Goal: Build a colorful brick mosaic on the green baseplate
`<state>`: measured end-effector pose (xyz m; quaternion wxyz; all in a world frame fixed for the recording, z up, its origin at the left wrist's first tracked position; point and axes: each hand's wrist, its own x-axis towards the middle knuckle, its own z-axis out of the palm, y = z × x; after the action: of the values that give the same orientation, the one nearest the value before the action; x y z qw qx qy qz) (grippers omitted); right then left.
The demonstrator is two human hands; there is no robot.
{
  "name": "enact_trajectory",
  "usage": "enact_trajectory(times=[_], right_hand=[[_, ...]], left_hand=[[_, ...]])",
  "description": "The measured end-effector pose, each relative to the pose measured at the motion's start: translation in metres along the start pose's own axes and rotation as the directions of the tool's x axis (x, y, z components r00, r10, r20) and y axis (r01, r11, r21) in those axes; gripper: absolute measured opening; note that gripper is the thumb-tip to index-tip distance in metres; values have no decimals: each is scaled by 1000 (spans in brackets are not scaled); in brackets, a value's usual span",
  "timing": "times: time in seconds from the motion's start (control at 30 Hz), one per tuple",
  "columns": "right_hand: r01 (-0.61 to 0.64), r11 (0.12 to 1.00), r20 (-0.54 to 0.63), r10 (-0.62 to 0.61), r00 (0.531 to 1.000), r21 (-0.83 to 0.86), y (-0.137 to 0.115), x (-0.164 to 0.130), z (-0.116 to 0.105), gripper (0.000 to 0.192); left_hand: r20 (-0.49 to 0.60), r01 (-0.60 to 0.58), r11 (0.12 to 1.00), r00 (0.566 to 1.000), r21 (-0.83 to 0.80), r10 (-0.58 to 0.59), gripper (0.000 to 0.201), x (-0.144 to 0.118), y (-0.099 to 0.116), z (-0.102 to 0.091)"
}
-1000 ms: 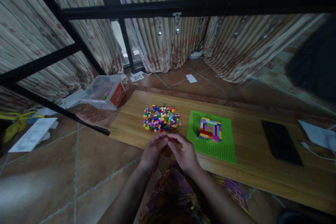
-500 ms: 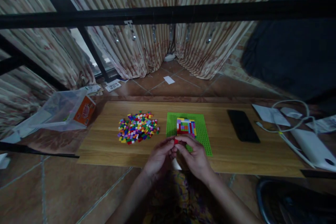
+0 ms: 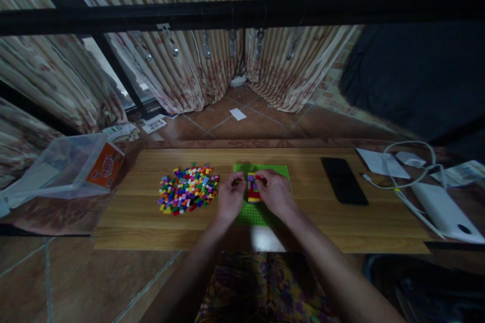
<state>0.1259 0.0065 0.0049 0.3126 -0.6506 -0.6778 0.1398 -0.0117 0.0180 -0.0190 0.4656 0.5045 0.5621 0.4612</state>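
Both hands have moved forward onto the green baseplate (image 3: 261, 212); left hand (image 3: 230, 201) steadies it, fingers curled, while right hand (image 3: 275, 193) pinches onto the brick block (image 3: 252, 189).

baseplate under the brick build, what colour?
Bright green baseplate, clearest in the head view, between both hands.

A bright green studded baseplate (image 3: 261, 213) carries a red, yellow and purple brick block (image 3: 253, 189), beside a many-coloured heap of small bricks (image 3: 187, 195) on the light-brown wooden board (image 3: 310, 222).
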Motion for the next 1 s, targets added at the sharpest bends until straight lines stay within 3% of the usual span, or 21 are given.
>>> enact_trajectory(times=[0.2,0.57,1.0], right_hand=[[-24,997,3,24,1000,-78,-1,1,9,22],[-130,985,5,130,991,111,1,-3,3,30],[-127,971,-40,138,990,203,5,-7,0,32]], left_hand=[[52,37,999,998,-22,-36,24,2,1,9],[30,21,995,999,95,-24,23,13,-8,17],[-6,45,946,999,321,-46,27,16,13,24]])
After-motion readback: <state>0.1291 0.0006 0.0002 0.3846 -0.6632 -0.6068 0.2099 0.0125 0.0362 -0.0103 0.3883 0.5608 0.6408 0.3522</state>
